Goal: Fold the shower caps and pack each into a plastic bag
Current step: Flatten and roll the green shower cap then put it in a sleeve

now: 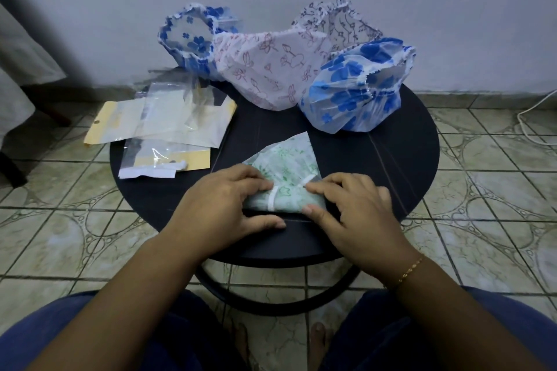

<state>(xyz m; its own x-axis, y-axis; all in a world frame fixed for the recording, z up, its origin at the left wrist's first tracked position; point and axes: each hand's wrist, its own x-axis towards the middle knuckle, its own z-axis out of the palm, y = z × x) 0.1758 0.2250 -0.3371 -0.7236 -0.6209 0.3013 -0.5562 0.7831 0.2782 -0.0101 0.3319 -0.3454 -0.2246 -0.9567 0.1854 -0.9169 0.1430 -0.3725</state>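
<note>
While both hands press on it, the green-patterned shower cap [283, 181] lies partly folded at six o'clock on the round dark worktop [376, 159]. The left hand [223, 205] curls its fingers over the cap's left end, thumb flat on the worktop; the right hand [352, 208] pinches the right end between fingertips and thumb. Four unfolded caps sit along the far edge: a blue-flowered cap [190, 39] at eleven o'clock, a pink-printed cap [265, 69] at twelve, a dark-printed cap [340, 24] behind it, and a second blue cap [355, 90] at two. The plastic bags [168, 126] lie heaped at nine o'clock, overhanging the rim.
</note>
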